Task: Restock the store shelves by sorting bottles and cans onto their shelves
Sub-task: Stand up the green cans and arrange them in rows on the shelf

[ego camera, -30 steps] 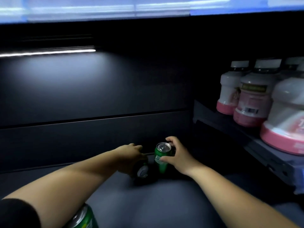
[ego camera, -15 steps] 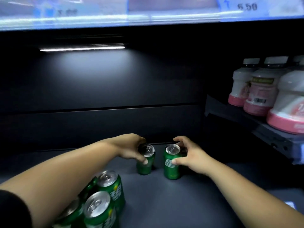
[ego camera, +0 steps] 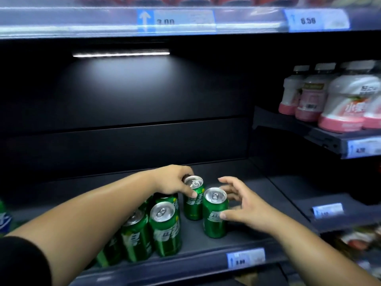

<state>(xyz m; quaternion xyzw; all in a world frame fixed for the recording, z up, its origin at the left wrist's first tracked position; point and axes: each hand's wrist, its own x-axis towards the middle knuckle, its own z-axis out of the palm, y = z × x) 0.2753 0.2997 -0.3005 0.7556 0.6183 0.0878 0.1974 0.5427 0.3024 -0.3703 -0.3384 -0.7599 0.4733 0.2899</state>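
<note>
upper price tag (ego camera: 175, 18) "3.00", lower price tag (ego camera: 245, 258) "3.00"

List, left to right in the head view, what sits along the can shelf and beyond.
Blue-labelled item at the left edge → cluster of green cans → can under the left hand → can by the right hand → pink-and-white bottles.

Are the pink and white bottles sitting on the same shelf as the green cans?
No: the bottles stand on a higher shelf to the right, while the cans stand on the lower shelf.

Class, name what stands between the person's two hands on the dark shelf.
In the head view, two upright green cans: one gripped by the left hand, another touched by the open right hand.
</note>
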